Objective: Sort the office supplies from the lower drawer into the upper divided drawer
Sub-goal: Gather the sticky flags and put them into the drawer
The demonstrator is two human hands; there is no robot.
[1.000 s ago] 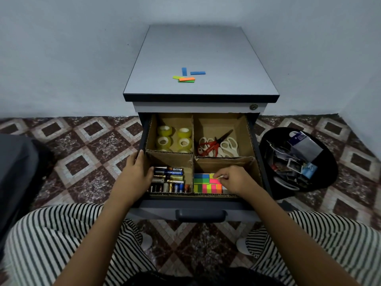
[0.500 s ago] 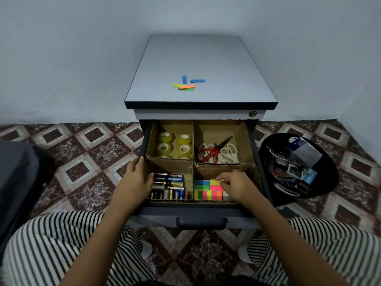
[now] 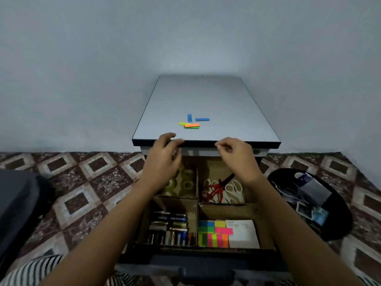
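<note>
Left hand (image 3: 165, 159) and right hand (image 3: 237, 159) hover loosely curled, empty, above the divided drawer (image 3: 197, 188), by the cabinet top (image 3: 206, 96).

Open divided drawer (image 3: 197, 182), batteries (image 3: 169, 228), sticky notes (image 3: 214, 232) (front)

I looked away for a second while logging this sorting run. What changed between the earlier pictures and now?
Both hands rose from the front compartments toward the front edge of the cabinet top: the left hand from beside the batteries, the right hand off the sticky notes, uncovering a white notepad. Whether the right hand carries anything is unclear. Batteries, tape rolls, scissors and the flags on top stayed put.
</note>
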